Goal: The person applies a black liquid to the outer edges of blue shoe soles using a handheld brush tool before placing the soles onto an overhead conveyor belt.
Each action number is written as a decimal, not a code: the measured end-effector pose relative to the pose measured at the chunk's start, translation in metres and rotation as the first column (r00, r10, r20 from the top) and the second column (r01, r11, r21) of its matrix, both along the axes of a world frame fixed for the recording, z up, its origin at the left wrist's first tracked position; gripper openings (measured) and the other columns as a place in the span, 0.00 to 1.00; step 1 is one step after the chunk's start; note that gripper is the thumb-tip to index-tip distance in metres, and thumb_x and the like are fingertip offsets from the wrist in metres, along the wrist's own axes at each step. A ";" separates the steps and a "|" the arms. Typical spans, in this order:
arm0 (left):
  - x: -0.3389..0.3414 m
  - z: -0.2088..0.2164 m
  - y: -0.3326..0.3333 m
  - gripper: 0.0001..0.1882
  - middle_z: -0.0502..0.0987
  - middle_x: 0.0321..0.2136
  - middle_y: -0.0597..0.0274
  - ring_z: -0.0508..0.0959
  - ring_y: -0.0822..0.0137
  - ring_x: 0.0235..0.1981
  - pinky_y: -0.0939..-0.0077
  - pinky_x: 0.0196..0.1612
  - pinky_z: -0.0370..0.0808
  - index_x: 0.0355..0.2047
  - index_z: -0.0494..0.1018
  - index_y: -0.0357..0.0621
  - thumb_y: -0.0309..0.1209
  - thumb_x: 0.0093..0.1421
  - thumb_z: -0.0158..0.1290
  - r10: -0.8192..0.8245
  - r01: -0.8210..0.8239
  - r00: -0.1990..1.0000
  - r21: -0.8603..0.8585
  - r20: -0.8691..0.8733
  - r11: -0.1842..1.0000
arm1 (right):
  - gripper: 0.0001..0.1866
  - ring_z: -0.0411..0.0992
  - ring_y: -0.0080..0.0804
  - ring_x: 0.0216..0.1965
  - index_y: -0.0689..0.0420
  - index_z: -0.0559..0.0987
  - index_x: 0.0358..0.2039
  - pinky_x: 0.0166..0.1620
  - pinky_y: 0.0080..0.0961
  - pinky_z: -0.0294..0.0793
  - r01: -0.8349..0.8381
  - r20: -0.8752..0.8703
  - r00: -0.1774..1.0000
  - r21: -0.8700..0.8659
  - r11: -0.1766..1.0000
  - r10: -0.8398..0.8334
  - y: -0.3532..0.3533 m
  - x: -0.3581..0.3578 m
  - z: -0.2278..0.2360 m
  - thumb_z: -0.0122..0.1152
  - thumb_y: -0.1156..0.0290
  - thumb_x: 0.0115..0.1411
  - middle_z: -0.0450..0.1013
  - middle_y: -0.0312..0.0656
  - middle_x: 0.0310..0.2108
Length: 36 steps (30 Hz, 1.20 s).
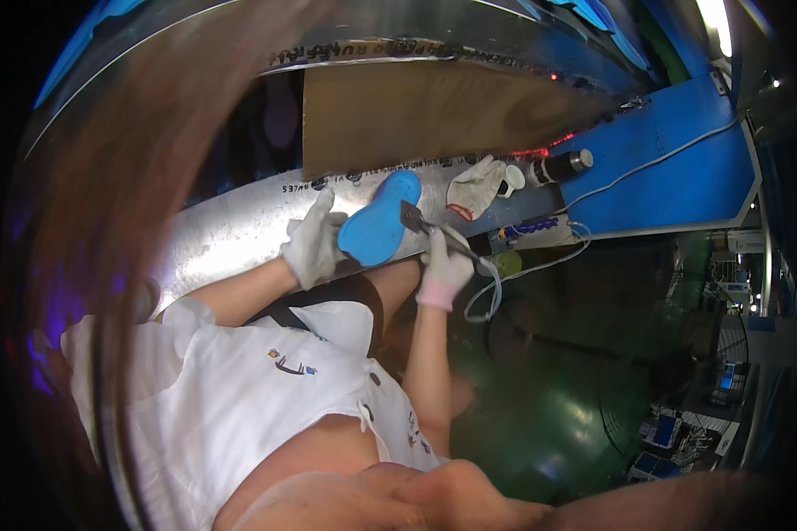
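Note:
A bright blue shoe sole (376, 226) lies at a slant near the front edge of the metal bench. My left hand (312, 241), in a white glove, is at the sole's left edge. Its fingers are spread, one pointing up, and it seems to touch the sole only at the side. My right hand (445, 268), gloved in white with a pink cuff, is closed round the handle of a tool with a dark flat head (412, 218). That head is at the sole's right edge; whether it touches cannot be made out.
Behind the sole, a brown board (416, 111) covers the machine bed. A loose white glove (475, 188), a white cup (511, 180) and a dark bottle (560, 166) stand right of it. A pale hose (496, 288) loops by my right hand. A blue panel (655, 159) extends right.

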<state>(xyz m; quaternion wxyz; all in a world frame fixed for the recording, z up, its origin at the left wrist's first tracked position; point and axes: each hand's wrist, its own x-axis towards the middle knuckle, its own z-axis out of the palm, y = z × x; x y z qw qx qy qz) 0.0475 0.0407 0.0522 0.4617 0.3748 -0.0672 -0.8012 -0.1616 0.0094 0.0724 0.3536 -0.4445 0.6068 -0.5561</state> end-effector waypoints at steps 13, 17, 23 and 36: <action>-0.045 -0.038 -0.026 0.38 0.77 0.51 0.51 0.75 0.52 0.50 0.47 0.55 0.72 0.56 0.72 0.48 0.67 0.64 0.39 -0.110 0.135 0.752 -0.010 -0.650 0.991 | 0.13 0.80 0.36 0.32 0.60 0.82 0.39 0.37 0.29 0.78 -0.254 -0.508 0.799 0.198 0.947 0.321 0.054 0.012 0.045 0.71 0.72 0.53 0.79 0.45 0.31; -0.049 0.018 -0.011 0.35 0.75 0.52 0.51 0.77 0.55 0.50 0.53 0.51 0.77 0.58 0.68 0.48 0.62 0.66 0.41 -0.149 0.138 0.725 -0.071 -0.672 0.988 | 0.14 0.78 0.33 0.35 0.61 0.82 0.37 0.41 0.26 0.76 -0.222 -0.603 0.797 -0.311 0.924 -0.011 0.033 0.014 0.043 0.74 0.74 0.50 0.80 0.45 0.35; -0.053 0.053 -0.008 0.35 0.75 0.51 0.55 0.77 0.57 0.49 0.55 0.50 0.78 0.61 0.65 0.52 0.63 0.66 0.40 -0.064 -0.019 0.782 -0.126 -0.620 0.992 | 0.11 0.76 0.24 0.34 0.62 0.81 0.39 0.38 0.23 0.75 -0.132 -0.061 0.990 -0.151 0.980 0.124 0.046 0.022 0.068 0.67 0.81 0.55 0.79 0.39 0.35; -0.047 0.068 -0.026 0.40 0.77 0.46 0.52 0.81 0.55 0.40 0.64 0.35 0.84 0.65 0.62 0.52 0.68 0.64 0.38 -0.161 0.019 0.900 -0.332 -0.406 0.943 | 0.15 0.80 0.40 0.37 0.59 0.83 0.37 0.42 0.30 0.78 -0.373 -0.627 0.777 -0.388 0.843 0.055 0.081 0.033 0.083 0.73 0.81 0.46 0.80 0.47 0.35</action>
